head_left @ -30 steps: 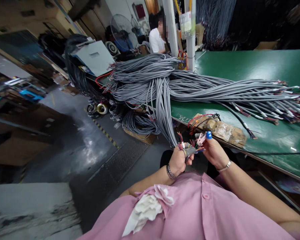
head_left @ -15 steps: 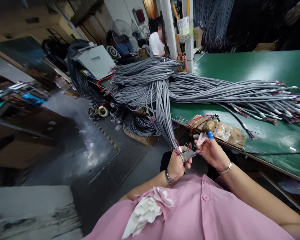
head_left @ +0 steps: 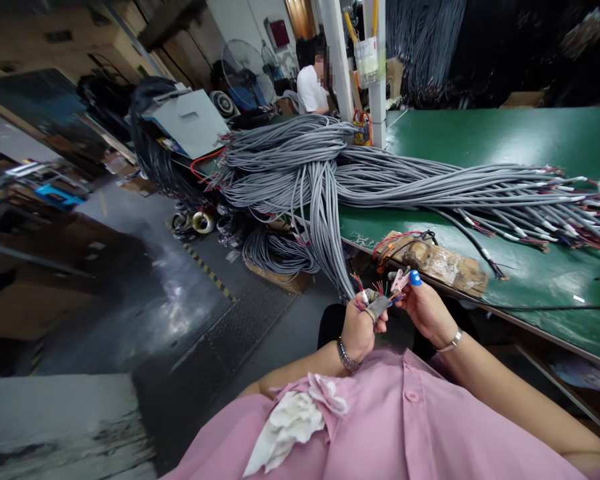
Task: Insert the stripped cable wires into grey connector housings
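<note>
My left hand [head_left: 359,330] is closed around the stripped ends of grey cables [head_left: 336,257] that hang over the table edge. A grey wrapping [head_left: 377,308] covers part of its fingers. Thin coloured wires [head_left: 380,289] fan out above that hand. Just to the right, my right hand [head_left: 429,312], its thumb in a blue cover [head_left: 415,278], pinches at the tips of the coloured wires. A pale pink clip-like piece [head_left: 399,281] shows at its fingertips; whether it is held or worn I cannot tell.
A big heap of grey cables [head_left: 290,150] lies across the green table [head_left: 485,133]. By the table's front edge is a worn wooden block [head_left: 447,265] with cords. Behind stand white posts [head_left: 377,107], a fan [head_left: 247,70] and a seated person in white [head_left: 310,90].
The pink piece now stands more upright at my right fingertips, and my left hand has shifted slightly right. The whole view has turned a little; the cable heap lies as before.
</note>
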Demonstrator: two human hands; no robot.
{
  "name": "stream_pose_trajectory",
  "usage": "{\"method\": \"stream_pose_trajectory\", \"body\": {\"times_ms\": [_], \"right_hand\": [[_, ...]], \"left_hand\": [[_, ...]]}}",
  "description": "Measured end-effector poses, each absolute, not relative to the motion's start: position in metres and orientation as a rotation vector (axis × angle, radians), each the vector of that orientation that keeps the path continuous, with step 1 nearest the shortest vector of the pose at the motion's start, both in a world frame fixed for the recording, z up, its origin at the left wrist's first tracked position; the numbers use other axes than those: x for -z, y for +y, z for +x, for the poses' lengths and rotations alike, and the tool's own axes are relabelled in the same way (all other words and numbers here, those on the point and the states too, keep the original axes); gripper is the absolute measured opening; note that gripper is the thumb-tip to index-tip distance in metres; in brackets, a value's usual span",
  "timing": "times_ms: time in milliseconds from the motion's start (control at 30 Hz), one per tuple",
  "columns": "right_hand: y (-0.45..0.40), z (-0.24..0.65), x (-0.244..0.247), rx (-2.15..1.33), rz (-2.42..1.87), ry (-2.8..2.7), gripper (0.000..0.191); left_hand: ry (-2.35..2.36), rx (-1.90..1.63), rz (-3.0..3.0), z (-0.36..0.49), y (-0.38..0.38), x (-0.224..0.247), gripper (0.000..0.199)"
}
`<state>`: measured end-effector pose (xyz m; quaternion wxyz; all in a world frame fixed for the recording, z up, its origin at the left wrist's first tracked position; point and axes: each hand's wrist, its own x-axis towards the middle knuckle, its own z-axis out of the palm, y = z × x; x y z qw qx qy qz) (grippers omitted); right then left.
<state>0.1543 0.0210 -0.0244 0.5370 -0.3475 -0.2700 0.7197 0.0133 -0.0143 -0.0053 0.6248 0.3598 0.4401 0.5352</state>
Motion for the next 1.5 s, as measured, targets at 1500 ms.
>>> {"method": "stream_pose_trajectory", "body": {"times_ms": [1500], "right_hand": [[0.002,0.174,0.012,-1.975,-0.946,-0.962,0.022]], "left_hand": [[1.121,-1.056,0.990,-0.006,-0.027,0.024,0.035]]}}
